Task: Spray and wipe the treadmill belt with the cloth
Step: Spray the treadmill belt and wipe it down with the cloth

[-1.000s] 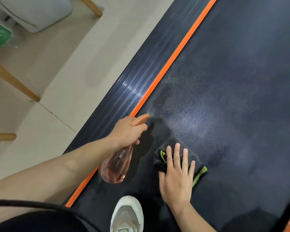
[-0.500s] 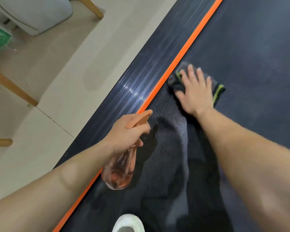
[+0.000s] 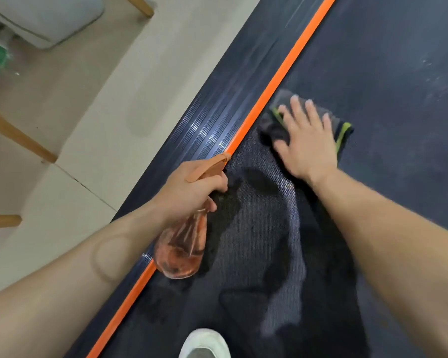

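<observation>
One dark cloth (image 3: 274, 125) with a green edge lies flat on the treadmill belt (image 3: 398, 164), toward the far left of the belt and just beside the orange stripe (image 3: 274, 83) along the belt's edge. The right hand (image 3: 305, 140) rests on top of it, palm down, fingers spread and pressing. A wet, darker patch covers the belt nearer the person. The left hand (image 3: 192, 187) is wrapped around the neck of a pink translucent spray bottle (image 3: 181, 249), held above the stripe, nozzle pointing away. A white shoe (image 3: 204, 344) stands on the near belt. Pale floor (image 3: 88, 125) and wooden chair legs (image 3: 16, 135) lie to the left.
</observation>
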A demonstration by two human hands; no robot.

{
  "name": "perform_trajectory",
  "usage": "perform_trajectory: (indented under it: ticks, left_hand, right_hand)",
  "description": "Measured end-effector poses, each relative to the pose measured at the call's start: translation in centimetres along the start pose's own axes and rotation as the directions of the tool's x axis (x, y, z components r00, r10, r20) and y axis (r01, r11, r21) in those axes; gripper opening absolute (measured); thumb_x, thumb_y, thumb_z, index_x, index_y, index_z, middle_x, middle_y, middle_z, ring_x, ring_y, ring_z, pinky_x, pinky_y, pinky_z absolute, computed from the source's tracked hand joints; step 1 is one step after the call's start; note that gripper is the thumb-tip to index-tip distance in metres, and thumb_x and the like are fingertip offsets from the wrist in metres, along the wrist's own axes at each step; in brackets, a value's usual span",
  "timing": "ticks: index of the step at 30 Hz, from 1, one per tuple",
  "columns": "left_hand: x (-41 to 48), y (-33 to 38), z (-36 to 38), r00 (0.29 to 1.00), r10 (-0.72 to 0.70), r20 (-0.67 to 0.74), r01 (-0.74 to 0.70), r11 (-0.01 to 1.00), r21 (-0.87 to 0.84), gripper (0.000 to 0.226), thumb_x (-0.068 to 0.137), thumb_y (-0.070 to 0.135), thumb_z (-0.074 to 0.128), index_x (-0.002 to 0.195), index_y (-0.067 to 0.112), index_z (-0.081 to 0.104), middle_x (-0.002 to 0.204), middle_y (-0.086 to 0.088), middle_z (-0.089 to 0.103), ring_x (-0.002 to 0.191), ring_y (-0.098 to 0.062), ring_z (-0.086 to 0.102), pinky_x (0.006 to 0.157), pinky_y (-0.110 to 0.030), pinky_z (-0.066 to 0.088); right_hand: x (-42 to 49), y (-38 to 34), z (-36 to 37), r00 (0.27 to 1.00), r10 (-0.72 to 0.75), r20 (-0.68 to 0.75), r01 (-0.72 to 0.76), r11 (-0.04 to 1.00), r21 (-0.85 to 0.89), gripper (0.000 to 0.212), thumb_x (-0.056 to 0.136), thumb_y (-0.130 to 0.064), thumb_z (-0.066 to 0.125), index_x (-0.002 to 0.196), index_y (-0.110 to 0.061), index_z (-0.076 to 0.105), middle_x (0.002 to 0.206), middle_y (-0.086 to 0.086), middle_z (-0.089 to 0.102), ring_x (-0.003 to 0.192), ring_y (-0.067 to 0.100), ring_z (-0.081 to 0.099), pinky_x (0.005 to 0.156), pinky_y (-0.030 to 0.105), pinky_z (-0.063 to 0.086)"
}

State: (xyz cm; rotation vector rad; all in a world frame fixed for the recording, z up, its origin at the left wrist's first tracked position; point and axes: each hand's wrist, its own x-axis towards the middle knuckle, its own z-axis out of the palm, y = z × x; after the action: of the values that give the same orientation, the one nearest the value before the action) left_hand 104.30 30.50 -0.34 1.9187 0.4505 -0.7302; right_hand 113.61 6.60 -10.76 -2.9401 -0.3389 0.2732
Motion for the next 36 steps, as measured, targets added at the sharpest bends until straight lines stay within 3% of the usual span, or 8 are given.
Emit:
perform_trajectory:
  ticks: [4, 10, 15, 18, 21, 27, 31, 36]
  left_hand:
    - [0.2, -0.1, -0.2, 1.0, -0.022, -0.019, 0.022, 0.999, -0.029, 0.013, 0.08, 0.025, 0.071, 0.085, 0.014, 0.076, 0.108, -0.013, 0.075, 0.064, -0.03, 0.071, 0.064, -0.033, 0.054]
    - [0.6, 0.1, 0.2, 0.999, -0.034, -0.021, 0.033, 0.998, -0.057, 0.033, 0.074, 0.028, 0.069, 0.101, 0.01, 0.079, 0.099, -0.017, 0.075, 0.063, -0.021, 0.068, 0.061, -0.032, 0.054]
    - [0.8, -0.2, 0.3, 0.999, -0.027, 0.03, 0.028, 0.999, -0.024, 0.022, 0.079, 0.029, 0.07, 0.09, 0.011, 0.077, 0.102, -0.012, 0.076, 0.065, -0.024, 0.071, 0.072, -0.04, 0.06]
    - [0.9, 0.1, 0.7, 0.999, -0.012, 0.032, 0.012, 1.0, 0.003, 0.029, 0.076, 0.03, 0.071, 0.096, 0.01, 0.078, 0.104, -0.014, 0.076, 0.066, -0.03, 0.073, 0.067, -0.04, 0.06]
    - [1.3, 0.7, 1.9, 0.999, -0.014, 0.049, 0.012, 0.999, 0.043, 0.042, 0.072, 0.032, 0.071, 0.109, 0.013, 0.077, 0.101, -0.012, 0.075, 0.069, -0.035, 0.074, 0.074, -0.049, 0.061]
    - [2.8, 4.2, 7.8, 0.985, -0.022, 0.169, 0.01, 0.997, 0.074, 0.046, 0.068, 0.028, 0.068, 0.108, 0.007, 0.077, 0.103, -0.022, 0.074, 0.066, -0.022, 0.064, 0.06, -0.034, 0.054]
    - [3.8, 6.5, 12.7, 0.961, -0.023, 0.277, -0.019, 0.989, 0.15, 0.034, 0.069, 0.03, 0.071, 0.096, 0.01, 0.078, 0.096, -0.015, 0.078, 0.072, -0.026, 0.069, 0.07, -0.043, 0.058]
    - [4.0, 9.9, 18.9, 0.883, -0.029, 0.469, -0.094, 0.967, 0.236, 0.025, 0.076, 0.022, 0.069, 0.099, 0.014, 0.077, 0.081, -0.003, 0.073, 0.073, -0.025, 0.065, 0.065, -0.037, 0.053]
  right_hand:
    - [-5.3, -5.4, 1.5, 0.992, 0.112, -0.052, -0.11, 0.993, 0.048, 0.078, 0.087, -0.049, 0.038, 0.159, -0.022, 0.024, 0.17, 0.005, 0.01, 0.156, 0.032, 0.008, 0.123, 0.057, 0.01]
    - [-13.7, -6.7, 3.9, 0.925, -0.368, 0.094, 0.366, 0.93, 0.033, 0.088, 0.077, -0.059, 0.053, 0.157, -0.031, 0.031, 0.169, -0.004, 0.016, 0.155, 0.023, 0.018, 0.121, 0.051, 0.016]
    - [0.9, 3.0, -0.5, 0.999, 0.032, 0.023, -0.031, 0.998, -0.059, 0.075, 0.092, -0.056, 0.032, 0.16, -0.027, 0.022, 0.17, 0.0, 0.01, 0.156, 0.026, 0.01, 0.123, 0.056, 0.014]
    - [-1.2, 2.3, -0.3, 0.978, 0.203, -0.053, -0.202, 0.979, 0.022, 0.074, 0.093, -0.055, 0.029, 0.159, -0.023, 0.025, 0.17, 0.004, 0.014, 0.155, 0.031, 0.013, 0.123, 0.057, 0.014]
    - [-12.7, -3.4, 2.6, 0.993, 0.116, -0.028, -0.115, 0.992, 0.049, 0.086, 0.082, -0.053, 0.053, 0.159, -0.027, 0.027, 0.17, 0.001, 0.012, 0.156, 0.028, 0.012, 0.123, 0.055, 0.012]
    - [-26.5, -6.2, 5.8, 0.988, -0.08, 0.132, 0.083, 0.996, -0.018, 0.104, 0.069, -0.061, 0.069, 0.159, -0.033, 0.026, 0.17, -0.005, 0.012, 0.155, 0.019, 0.012, 0.121, 0.05, 0.015]
    - [-27.4, -1.2, 4.5, 0.953, 0.293, 0.08, -0.295, 0.956, 0.005, 0.102, 0.07, -0.054, 0.073, 0.159, -0.031, 0.027, 0.169, -0.003, 0.012, 0.155, 0.025, 0.017, 0.122, 0.053, 0.017]
    - [-31.1, 7.0, 2.7, 0.603, 0.798, 0.0, -0.795, 0.601, 0.078, 0.083, 0.084, -0.042, 0.063, 0.157, -0.021, 0.032, 0.168, 0.006, 0.02, 0.153, 0.034, 0.021, 0.118, 0.059, 0.027]
